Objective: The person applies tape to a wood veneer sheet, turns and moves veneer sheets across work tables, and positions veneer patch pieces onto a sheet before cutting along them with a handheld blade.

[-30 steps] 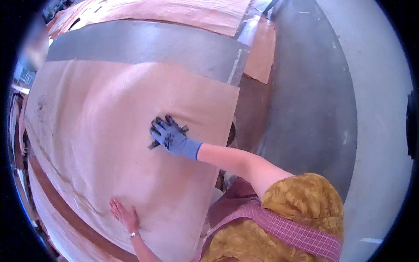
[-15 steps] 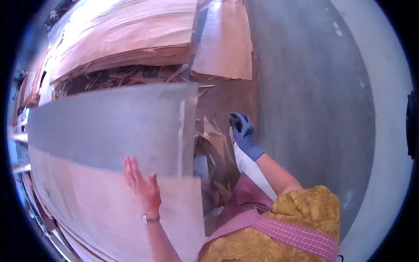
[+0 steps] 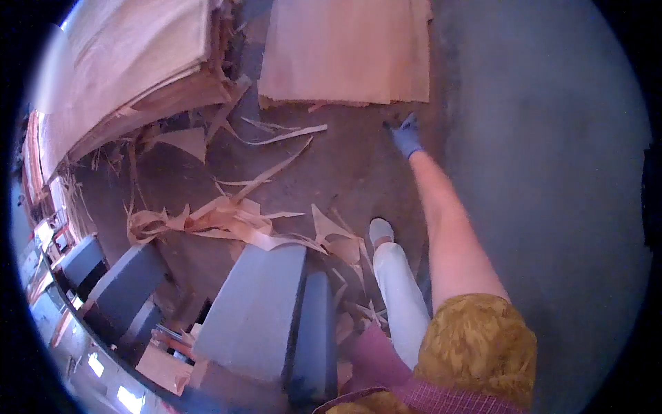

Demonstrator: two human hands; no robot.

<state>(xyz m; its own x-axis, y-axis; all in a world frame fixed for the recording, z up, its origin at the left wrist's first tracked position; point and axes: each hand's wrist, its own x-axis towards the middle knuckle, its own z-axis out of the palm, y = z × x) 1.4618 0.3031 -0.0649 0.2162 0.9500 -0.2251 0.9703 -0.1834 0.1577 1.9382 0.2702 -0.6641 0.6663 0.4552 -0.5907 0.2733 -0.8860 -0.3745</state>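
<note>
My right hand (image 3: 407, 136), in a blue-grey glove with dark fingertips, reaches forward on a stretched arm. Thumb and a finger look apart, and nothing shows in the hand. Just beyond it lies a low stack of veneer sheets (image 3: 345, 55); a small gap seems to separate the glove from the stack's near edge. My left hand is out of view.
A taller veneer stack (image 3: 138, 76) stands at upper left. Torn veneer strips (image 3: 227, 217) litter the brown floor (image 3: 331, 169). Blue-grey metal beams (image 3: 255, 310) rise at lower left. A grey floor strip (image 3: 545, 207) runs along the right, beside my shoe (image 3: 380, 231).
My view has shifted, and the grey board and pale sheet under my left hand have left the picture, as has that hand. My right arm has stretched forward towards the low stack, its fingers opening.
</note>
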